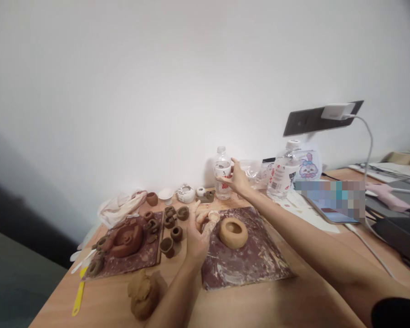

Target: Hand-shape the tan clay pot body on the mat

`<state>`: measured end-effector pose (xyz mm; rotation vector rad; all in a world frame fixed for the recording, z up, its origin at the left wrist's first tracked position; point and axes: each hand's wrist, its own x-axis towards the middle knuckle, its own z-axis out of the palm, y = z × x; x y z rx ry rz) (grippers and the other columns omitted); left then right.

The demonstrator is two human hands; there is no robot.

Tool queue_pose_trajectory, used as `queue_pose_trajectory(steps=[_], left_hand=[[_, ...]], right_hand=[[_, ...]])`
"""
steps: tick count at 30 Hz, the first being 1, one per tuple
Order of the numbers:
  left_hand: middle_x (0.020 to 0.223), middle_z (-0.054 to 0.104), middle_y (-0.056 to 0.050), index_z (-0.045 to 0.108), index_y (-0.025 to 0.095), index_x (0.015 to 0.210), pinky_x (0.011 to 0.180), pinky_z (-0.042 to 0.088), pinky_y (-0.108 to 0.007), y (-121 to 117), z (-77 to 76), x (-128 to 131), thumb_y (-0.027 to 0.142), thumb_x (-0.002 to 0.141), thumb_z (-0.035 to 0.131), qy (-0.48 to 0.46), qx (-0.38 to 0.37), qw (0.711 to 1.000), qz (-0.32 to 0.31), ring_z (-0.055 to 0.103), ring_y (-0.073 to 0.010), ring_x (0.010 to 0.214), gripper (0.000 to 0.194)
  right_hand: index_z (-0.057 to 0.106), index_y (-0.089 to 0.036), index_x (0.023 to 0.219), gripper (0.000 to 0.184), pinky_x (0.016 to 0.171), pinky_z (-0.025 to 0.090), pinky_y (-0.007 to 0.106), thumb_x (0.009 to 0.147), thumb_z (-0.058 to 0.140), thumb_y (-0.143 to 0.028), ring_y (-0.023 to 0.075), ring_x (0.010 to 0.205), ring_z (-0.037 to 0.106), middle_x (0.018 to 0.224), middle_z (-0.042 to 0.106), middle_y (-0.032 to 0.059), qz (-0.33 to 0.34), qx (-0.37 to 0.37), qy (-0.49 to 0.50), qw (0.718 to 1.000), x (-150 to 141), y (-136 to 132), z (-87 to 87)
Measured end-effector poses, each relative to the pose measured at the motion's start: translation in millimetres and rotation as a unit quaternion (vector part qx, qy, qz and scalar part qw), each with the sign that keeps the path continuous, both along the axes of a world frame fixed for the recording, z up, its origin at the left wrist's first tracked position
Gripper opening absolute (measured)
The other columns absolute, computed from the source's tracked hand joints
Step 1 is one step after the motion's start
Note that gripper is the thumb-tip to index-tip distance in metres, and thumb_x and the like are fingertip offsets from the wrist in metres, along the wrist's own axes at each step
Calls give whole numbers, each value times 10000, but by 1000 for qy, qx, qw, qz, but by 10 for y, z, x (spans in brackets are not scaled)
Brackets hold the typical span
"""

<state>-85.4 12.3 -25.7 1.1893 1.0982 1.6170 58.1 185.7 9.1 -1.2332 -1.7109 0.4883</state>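
Observation:
My left hand (198,239) is curled over the near edge of a stained maroon clay board (249,269), its fingers smeared with clay and closed on a small pale clay piece (213,216). On that board, to the right of the hand, stands a thick tan clay bowl (233,232). My right hand (236,177) is stretched far forward with its fingers spread. They are next to a clear plastic water bottle (222,175), overlapping its lower side, and I cannot tell whether they touch it.
A second board (136,264) to the left holds a dark clay coil piece and several small clay rings and pots. A raw clay lump (143,294) and a yellow tool (78,291) lie nearby. A larger bottle (283,175), a blurred tablet (331,202) and a white cable are on the right.

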Motion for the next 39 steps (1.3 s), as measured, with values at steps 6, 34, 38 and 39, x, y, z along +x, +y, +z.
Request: queue_pose_trajectory(steps=[6,34,38,39], left_hand=[[1066,712,-91,280,187,1438,992,463,-361,6,-1,18,334,768,707,-15,-1,1000,-8,659,-211,1055,808],[1110,714,-111,80,201,1500,996,460,-402,-9,60,13,388,830,640,20,13,999,-44,643,-231,1103,893],[1008,735,-80,128,192,1500,969,467,-380,7,39,20,417,813,649,24,6,999,-31,665,-222,1042,891],[981,738,-70,137,188,1500,976,459,-375,11,34,21,417,810,652,29,7,999,-27,669,-214,1024,890]], right_hand=[[380,-163,1407,776,1054,381,524,759,710,-434,323,1280,461,1383,485,192,84,105,-28,991,182,-547,225],[628,-149,1154,418,851,514,380,746,687,-218,233,959,655,1081,700,101,258,-1,-109,960,521,-756,99],[642,-143,1111,372,766,531,359,745,664,-205,219,839,666,987,722,82,225,-43,-120,966,653,-579,-166],[647,-147,1092,367,757,536,356,731,677,-206,220,829,670,976,726,76,214,-55,-118,968,675,-543,-229]])
